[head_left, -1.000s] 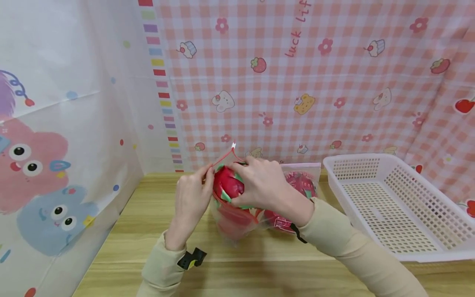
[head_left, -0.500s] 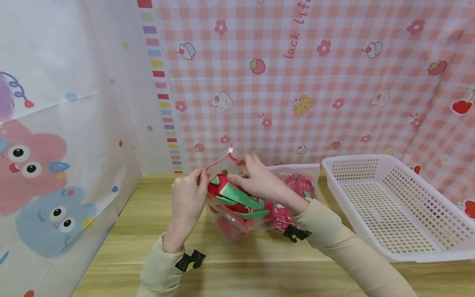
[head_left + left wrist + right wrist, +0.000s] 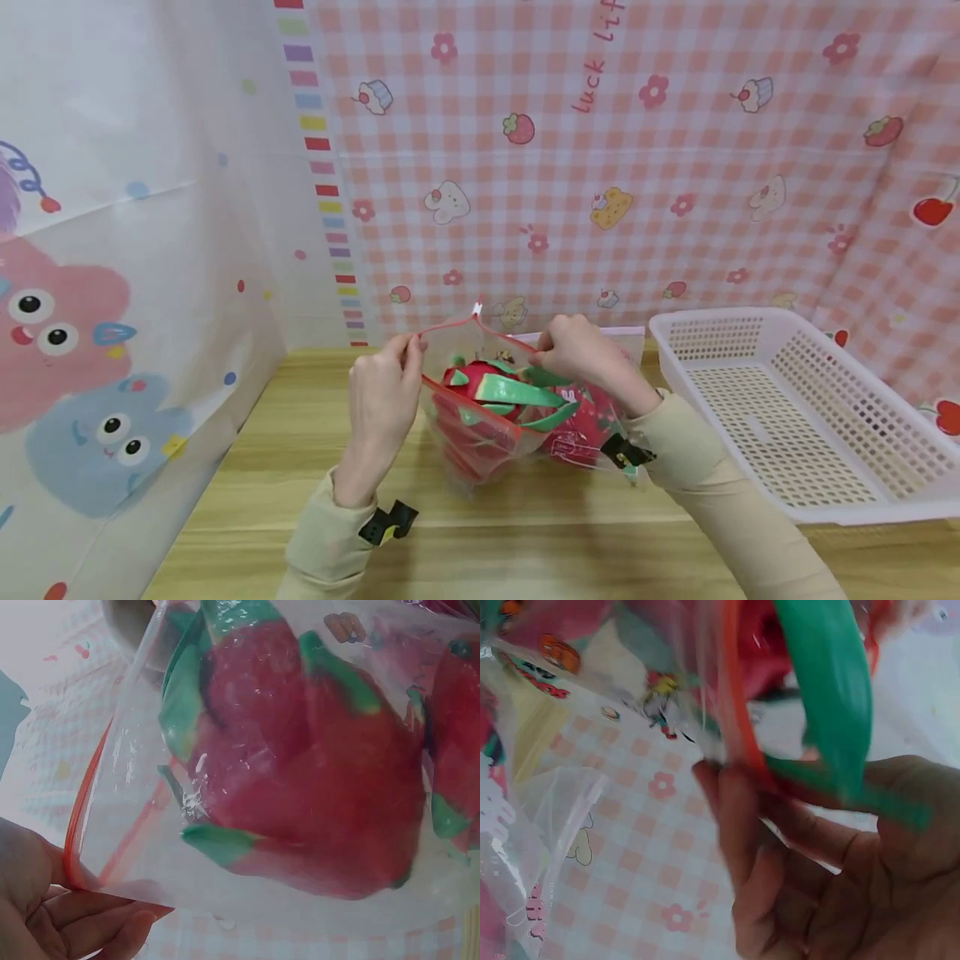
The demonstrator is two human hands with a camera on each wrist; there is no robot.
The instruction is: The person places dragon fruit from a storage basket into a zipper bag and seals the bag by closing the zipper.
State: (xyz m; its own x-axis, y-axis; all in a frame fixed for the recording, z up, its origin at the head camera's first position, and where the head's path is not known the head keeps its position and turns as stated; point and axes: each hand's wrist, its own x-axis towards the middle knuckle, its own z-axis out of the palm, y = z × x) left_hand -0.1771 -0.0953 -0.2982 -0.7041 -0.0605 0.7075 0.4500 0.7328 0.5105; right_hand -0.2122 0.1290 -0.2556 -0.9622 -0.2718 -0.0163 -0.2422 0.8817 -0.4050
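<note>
A clear zip bag (image 3: 474,467) with a red zip stands on the table, its mouth spread wide. My left hand (image 3: 382,404) pinches the left edge of that mouth. At the opposite edge, the fingers of my right hand (image 3: 583,354) pinch the bag's rim. A red dragon fruit (image 3: 468,382) with green scales lies in the opening, its long green tips poking out toward the right. The left wrist view shows dragon fruit (image 3: 315,772) through the clear plastic. In the right wrist view, a green tip (image 3: 829,690) hangs over my right hand (image 3: 817,877).
A second clear bag (image 3: 581,437) with red contents lies behind and to the right, partly covered by my right arm. A white plastic basket (image 3: 873,515) stands at the right. Checked cloth (image 3: 562,167) hangs behind the wooden table (image 3: 255,500).
My right hand has let go of the dragon fruit and moved right to the bag's rim. The mouth has widened, and the fruit sits tilted with its green tips rightward. The left hand keeps its grip.
</note>
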